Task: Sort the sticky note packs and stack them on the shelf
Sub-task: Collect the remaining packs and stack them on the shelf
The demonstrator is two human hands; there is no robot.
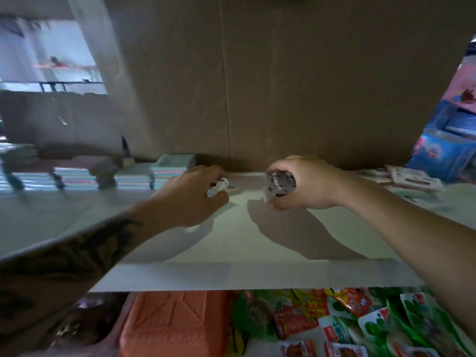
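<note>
Brown cardboard point(296, 86) backs a white shelf point(244, 253), with both arms reaching over it toward the far edge. At centre left, the left hand point(195, 194) curls its fingers around a small white pack point(219, 185). Just to its right, apart from it, the right hand point(306, 182) grips a bigger printed sticky note pack point(279, 186). Pastel stacks point(170, 170) sit far left, loose packs point(412, 179) far right. Colourful snack packets point(360, 320) lie below.

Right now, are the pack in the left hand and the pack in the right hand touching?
Apart. The head view shows bare white shelf between the left hand's pack and the right hand's pack.
</note>
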